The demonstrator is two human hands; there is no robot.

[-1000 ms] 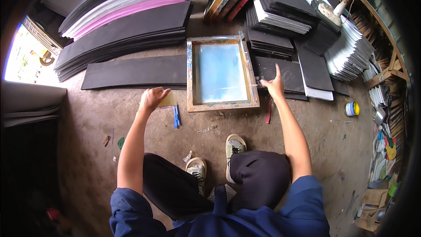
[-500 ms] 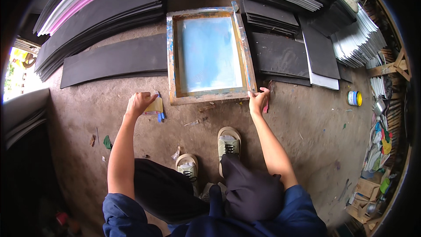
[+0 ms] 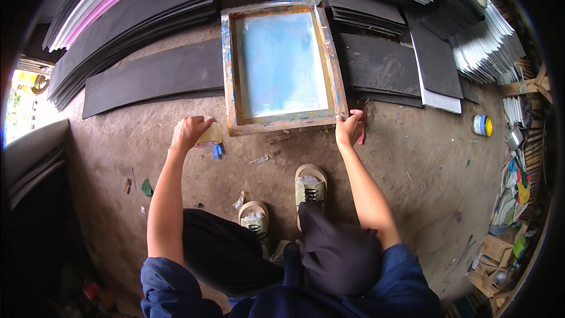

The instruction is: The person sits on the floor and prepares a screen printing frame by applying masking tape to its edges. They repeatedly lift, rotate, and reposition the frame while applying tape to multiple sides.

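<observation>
A wooden printing frame (image 3: 276,122) with pale blue mesh lies flat on the concrete floor in front of me. My right hand (image 3: 350,127) grips its near right corner. My left hand (image 3: 189,132) is closed on a small yellowish tool (image 3: 210,136) with a blue end (image 3: 216,151), on the floor just left of the frame's near left corner. I am squatting, and my two shoes (image 3: 310,186) are planted just behind the frame.
Long black sheets (image 3: 153,76) lie left of the frame, with stacks of black, white and pink sheets (image 3: 118,6) behind. More black sheets (image 3: 382,65) and white stacks (image 3: 488,41) are on the right. A small blue-and-yellow tin (image 3: 482,125) stands far right. Scraps litter the floor.
My view has tilted down, so the frame sits higher in the picture. My right hand has slid from the frame's right side to its near right corner. My left hand stays by the yellowish tool.
</observation>
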